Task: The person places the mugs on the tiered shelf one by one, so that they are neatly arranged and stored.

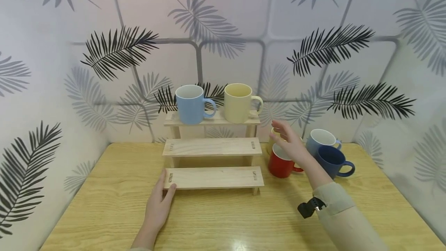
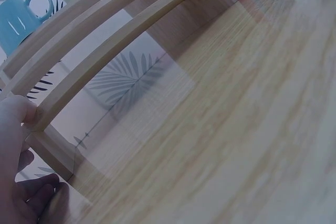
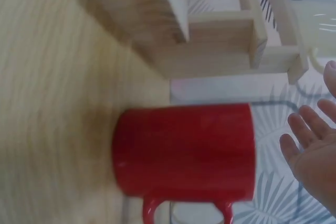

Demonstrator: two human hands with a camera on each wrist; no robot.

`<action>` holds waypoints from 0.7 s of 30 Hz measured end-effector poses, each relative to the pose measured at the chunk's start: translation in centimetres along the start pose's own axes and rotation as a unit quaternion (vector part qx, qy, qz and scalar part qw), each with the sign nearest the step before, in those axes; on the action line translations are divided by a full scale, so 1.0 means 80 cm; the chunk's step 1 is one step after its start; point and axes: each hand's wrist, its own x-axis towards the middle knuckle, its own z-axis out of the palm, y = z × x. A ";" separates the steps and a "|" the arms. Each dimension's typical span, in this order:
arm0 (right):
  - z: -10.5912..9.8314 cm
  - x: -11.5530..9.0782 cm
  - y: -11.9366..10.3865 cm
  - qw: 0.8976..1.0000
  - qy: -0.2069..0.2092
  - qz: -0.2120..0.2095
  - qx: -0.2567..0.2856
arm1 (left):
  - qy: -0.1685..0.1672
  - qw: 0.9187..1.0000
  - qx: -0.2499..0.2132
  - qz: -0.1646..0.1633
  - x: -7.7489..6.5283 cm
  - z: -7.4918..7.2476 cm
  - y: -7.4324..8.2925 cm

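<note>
A three-step wooden rack (image 1: 214, 177) stands on the table, with a light blue mug (image 1: 189, 107) and a pale yellow mug (image 1: 237, 105) on its top step. My left hand (image 1: 157, 206) grips the left end of the lowest step, thumb at the front edge in the left wrist view. Above a red mug (image 1: 280, 165) to the right of the rack, my right hand (image 1: 290, 146) hovers with its fingers extended and nothing in it. Behind that hand, another yellow mug (image 1: 270, 145) is mostly hidden. The right wrist view shows the red mug (image 3: 184, 153) beside the open palm.
Right of my right hand stand a second light blue mug (image 1: 312, 145) with a white inside and a dark blue mug (image 1: 327, 162). A leaf-patterned wall (image 1: 230, 18) rises behind the wooden table (image 1: 209, 220). A black strap (image 1: 310, 207) circles my right sleeve.
</note>
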 end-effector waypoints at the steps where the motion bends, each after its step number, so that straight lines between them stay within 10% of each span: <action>1: -0.002 -0.004 0.003 1.000 -0.001 0.006 0.000 | 0.000 1.000 -0.001 0.000 0.000 0.000 0.001; 21: -0.033 -0.080 0.057 0.991 0.051 -0.009 -0.125 | -0.005 1.000 -0.001 -0.011 -0.002 0.000 0.002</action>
